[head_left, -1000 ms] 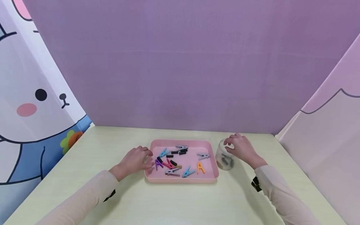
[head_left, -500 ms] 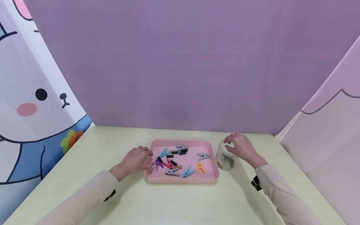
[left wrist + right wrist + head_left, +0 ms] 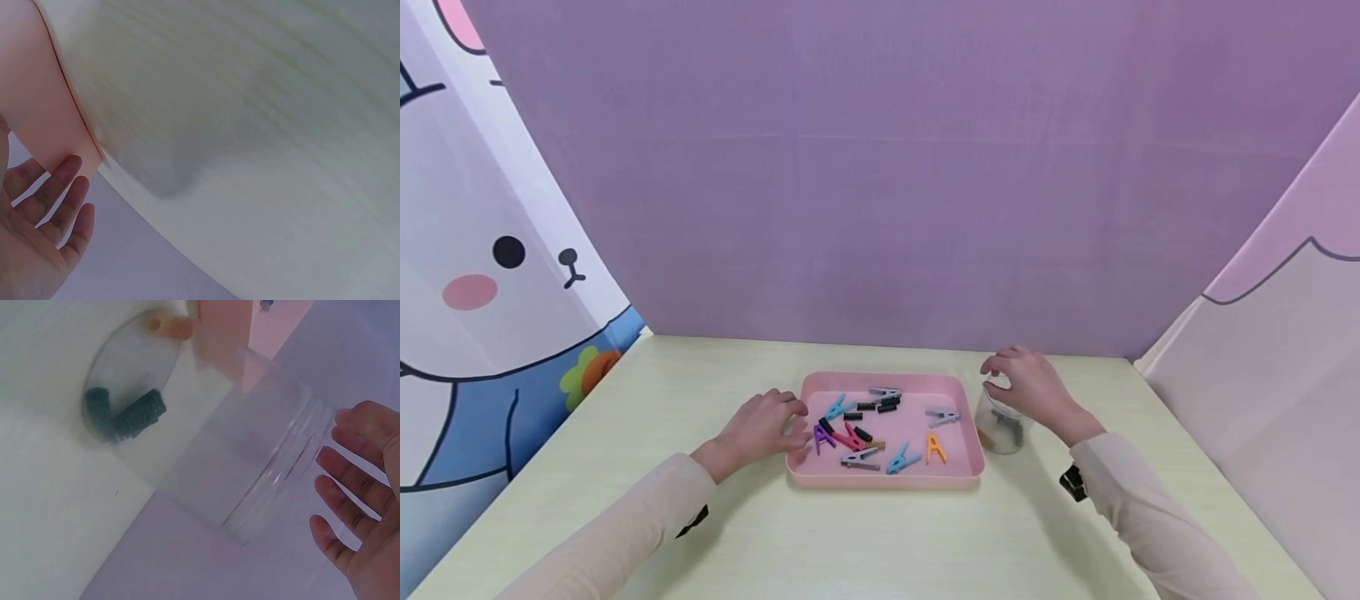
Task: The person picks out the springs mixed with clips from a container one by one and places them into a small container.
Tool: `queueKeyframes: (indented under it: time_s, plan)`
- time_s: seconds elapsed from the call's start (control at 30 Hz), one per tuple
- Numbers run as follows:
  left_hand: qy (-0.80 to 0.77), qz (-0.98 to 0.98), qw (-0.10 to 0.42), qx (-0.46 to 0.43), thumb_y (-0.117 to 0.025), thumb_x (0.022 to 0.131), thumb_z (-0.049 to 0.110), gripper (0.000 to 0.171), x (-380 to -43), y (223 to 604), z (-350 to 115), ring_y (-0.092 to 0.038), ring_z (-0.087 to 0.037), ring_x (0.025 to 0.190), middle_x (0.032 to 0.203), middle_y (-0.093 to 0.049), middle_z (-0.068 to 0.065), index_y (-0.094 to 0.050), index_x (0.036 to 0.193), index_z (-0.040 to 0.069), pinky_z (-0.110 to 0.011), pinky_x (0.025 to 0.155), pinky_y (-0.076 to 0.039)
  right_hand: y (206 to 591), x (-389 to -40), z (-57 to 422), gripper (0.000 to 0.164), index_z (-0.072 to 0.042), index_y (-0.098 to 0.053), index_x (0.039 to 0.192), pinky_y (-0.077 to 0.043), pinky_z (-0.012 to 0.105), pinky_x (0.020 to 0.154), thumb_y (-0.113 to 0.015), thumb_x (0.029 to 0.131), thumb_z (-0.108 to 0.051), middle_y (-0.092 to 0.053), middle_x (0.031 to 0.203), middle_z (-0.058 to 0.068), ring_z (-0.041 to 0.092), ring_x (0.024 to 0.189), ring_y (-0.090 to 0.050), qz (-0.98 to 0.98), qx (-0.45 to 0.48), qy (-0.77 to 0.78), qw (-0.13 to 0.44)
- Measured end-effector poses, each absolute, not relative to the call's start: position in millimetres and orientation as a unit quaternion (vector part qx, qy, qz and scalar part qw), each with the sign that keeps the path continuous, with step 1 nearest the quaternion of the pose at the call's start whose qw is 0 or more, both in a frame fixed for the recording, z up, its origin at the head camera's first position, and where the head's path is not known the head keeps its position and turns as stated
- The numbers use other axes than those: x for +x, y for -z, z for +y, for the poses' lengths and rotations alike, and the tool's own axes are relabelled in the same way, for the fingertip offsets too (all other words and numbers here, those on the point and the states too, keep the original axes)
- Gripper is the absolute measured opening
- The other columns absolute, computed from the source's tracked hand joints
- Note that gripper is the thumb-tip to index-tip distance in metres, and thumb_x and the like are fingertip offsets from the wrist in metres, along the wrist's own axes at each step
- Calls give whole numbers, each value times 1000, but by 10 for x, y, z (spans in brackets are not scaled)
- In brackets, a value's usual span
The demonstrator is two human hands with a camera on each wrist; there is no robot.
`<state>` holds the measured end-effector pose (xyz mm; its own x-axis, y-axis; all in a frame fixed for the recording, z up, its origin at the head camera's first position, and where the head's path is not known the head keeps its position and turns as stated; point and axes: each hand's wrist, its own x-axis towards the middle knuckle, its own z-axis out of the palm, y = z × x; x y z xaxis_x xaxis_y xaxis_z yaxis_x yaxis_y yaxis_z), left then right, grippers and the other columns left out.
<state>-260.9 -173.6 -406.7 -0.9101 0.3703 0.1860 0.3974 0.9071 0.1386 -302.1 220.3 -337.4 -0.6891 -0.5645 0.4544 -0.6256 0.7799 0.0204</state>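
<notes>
Right of centre in the head view, clear jar [image 3: 990,417]: upright, just beside the pink tray [image 3: 883,482]; it lies to lower left of the right hand [image 3: 1028,385], the nearer one.
Right grip: fingers loosely bent, nothing seen between them.
Left hand [image 3: 763,427]: relaxed, at tray's left edge.
Jar bottom: right wrist view separates two dark ribbed pieces [image 3: 140,414], one slanting, and an orange piece [image 3: 170,328]; head view blurs them.

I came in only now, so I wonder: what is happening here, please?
A person's right hand, apparently empty, is at the mouth of a clear jar. Inside lie two dark ridged pieces and one orange-brown piece. Their left hand is at the left edge of a pink tray, which holds coloured clips and more ridged pieces.
</notes>
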Motion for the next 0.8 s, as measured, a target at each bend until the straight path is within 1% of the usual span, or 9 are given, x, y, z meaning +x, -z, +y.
queueKeyframes:
  time_s: [0.13,0.23,0.4,0.6,0.8]
  plan:
    - [84,-973,80,-198,-68,75,45,39,-2610,4068,-1739,-55,-18,86,96,-64,-1,-67,98,13,-36,75,-50,3401,-3000,2109,13,-13,-68,84,-45,34,62,-74,72,-15,-65,78,0,17,75,-53,-910,339,-56,230]
    - [85,-973,80,-198,-69,75,45,39,-2613,4068,-1739,-55,-18,85,96,-64,0,-67,98,13,-36,75,-50,3428,-2972,2025,14,-14,-69,84,-44,33,62,-74,72,-17,-66,80,-1,17,74,-52,-910,346,-43,225]
    - [87,-974,74,-195,-68,75,46,40,-2611,4074,-1737,-54,-18,86,96,-64,0,-67,99,14,-37,77,-49,3476,-2911,1866,13,-16,-69,85,-43,32,64,-74,73,-19,-67,83,-3,14,75,-51,-914,354,-38,195]
    - [91,-975,70,-192,-68,76,46,40,-2602,4066,-1733,-54,-19,88,97,-64,-1,-67,99,13,-38,78,-49,3569,-2846,1680,18,-15,-69,89,-43,32,68,-75,73,-20,-66,88,-4,14,81,-51,-919,363,-38,147]
    - [91,-974,71,-195,-68,76,45,40,-2605,4066,-1740,-54,-19,87,96,-64,-1,-67,99,13,-37,77,-49,3691,-2845,1551,16,-16,-69,89,-45,34,71,-74,74,-22,-65,85,-6,13,82,-52,-911,391,-28,131]
